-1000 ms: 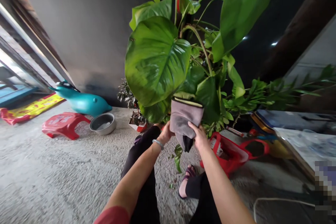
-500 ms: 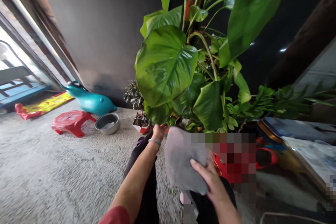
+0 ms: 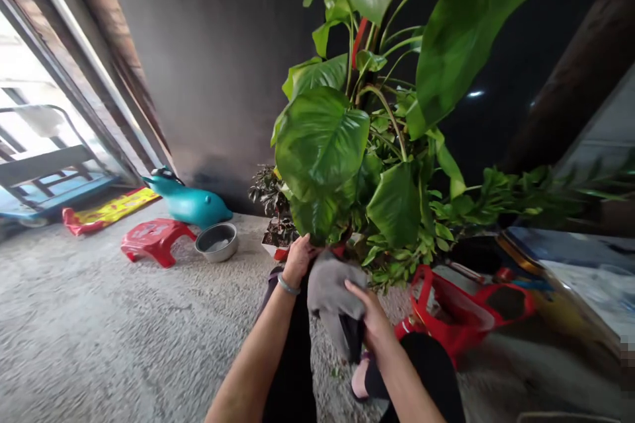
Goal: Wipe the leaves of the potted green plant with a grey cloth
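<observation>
- Head view: the tall plant (image 3: 322, 139) stands before a dark wall, with broad, glossy, heart-shaped green leaves, paler veins and thick curved stalks.
- Just below the plant's lower leaves is the gray cloth (image 3: 335, 284), soft and matt, faintly purplish, rounded and bunched at the top, with creased folds drooping and a black patch at its lower right.
- The right hand (image 3: 374, 314), below the plant, grips the cloth at its right side, thumb laid over the top; the other fingers are mostly hidden.
- The left hand (image 3: 297, 261), wearing a pale bracelet (image 3: 288, 285), reaches to the plant's lower left leaves, beside the cloth; its fingertips are partly hidden, so whether it grasps anything cannot be told.
- Left of the plant are a small potted plant (image 3: 275, 195), a round bowl (image 3: 221, 254), a red stool (image 3: 159, 238) and a teal animal-shaped toy (image 3: 198, 205).
- To the plant's lower right sits a red basket (image 3: 466, 337).
</observation>
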The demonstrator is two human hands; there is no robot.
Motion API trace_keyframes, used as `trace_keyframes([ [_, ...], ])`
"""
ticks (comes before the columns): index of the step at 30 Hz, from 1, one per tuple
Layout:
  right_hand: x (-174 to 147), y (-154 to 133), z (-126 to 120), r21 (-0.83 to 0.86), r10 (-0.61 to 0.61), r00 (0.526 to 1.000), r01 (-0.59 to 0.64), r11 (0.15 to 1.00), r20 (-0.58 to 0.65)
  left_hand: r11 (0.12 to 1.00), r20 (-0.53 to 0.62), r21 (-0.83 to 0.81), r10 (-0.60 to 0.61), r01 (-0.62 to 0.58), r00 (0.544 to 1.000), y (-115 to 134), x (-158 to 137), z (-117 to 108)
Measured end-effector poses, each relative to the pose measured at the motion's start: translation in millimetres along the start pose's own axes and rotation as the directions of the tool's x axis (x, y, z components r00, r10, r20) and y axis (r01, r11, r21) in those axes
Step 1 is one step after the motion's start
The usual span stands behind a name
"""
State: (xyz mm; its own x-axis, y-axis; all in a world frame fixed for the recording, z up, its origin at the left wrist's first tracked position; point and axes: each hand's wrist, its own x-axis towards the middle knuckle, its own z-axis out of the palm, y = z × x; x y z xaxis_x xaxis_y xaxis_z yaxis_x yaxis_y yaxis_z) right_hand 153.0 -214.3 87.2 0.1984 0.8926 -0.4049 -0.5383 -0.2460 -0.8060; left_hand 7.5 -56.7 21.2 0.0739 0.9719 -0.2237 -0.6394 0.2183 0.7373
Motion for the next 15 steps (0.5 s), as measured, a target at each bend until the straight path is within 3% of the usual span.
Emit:
trace_keyframes([
  [2, -33, -8, -28, -0.041, -0.013, 0.999, 0.012, 0.999, -0.036, 1.000, -0.029, 0.004, -0.015, 0.015, 0.999, -1, 3, 2],
  [4, -60, -44, -36, -0.038, -0.169, 0.981, 0.166, 0.985, -0.093, 1.000, -0.007, 0.003, -0.023, 0.023, 1.000, -3, 3, 4],
  [7, -66, -115, -10, 0.065, -0.471, 0.846, 0.500, 0.864, -0.249, 0.999, 0.054, 0.022, -0.033, 0.032, 0.998, -7, 0, 7],
  [9, -45, -148, 20, 0.161, -0.563, 0.755, 0.635, 0.755, -0.337, 0.998, 0.073, 0.058, -0.036, 0.032, 0.997, -10, -1, 7],
  [10, -30, -156, 34, 0.200, -0.566, 0.746, 0.650, 0.733, -0.350, 0.997, 0.075, 0.077, -0.035, 0.029, 0.997, -11, -2, 7],
  [12, 0, -147, 53, 0.242, -0.504, 0.816, 0.570, 0.786, -0.284, 0.992, 0.063, 0.121, -0.030, 0.022, 0.998, -13, -2, 6],
  [15, 19, -85, 48, 0.158, -0.281, 0.958, 0.288, 0.945, -0.066, 0.979, 0.051, 0.203, 0.001, -0.011, 0.999, -15, 1, 1],
])
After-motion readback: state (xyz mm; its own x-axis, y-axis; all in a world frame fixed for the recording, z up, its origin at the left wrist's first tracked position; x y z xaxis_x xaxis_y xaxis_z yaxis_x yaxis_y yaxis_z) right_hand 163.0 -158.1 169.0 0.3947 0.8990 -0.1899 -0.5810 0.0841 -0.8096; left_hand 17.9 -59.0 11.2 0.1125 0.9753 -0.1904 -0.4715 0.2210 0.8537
